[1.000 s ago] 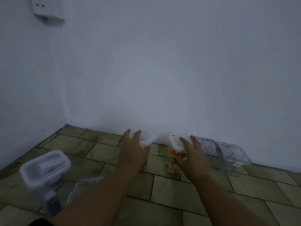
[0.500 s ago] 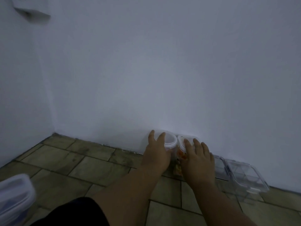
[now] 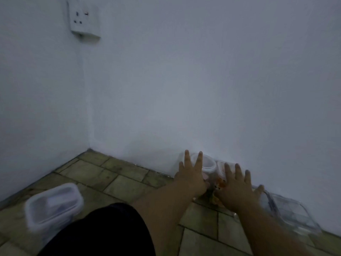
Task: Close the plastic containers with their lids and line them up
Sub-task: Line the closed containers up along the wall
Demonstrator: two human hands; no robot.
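Containers: nearest me, a lidded one (image 3: 52, 206) sits apart on the tiled floor (image 3: 118, 179). Farther, my left hand (image 3: 191, 179) and right hand (image 3: 235, 191), fingers spread, rest against two round containers (image 3: 207, 164) by the wall (image 3: 203, 89).

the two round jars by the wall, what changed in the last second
Both hands pushed the jars away to the wall: the left hand moved the clear jar up beside the orange-filled jar under the right hand. Now the fingers are spread open, letting go. The flat boxes stayed against the wall.
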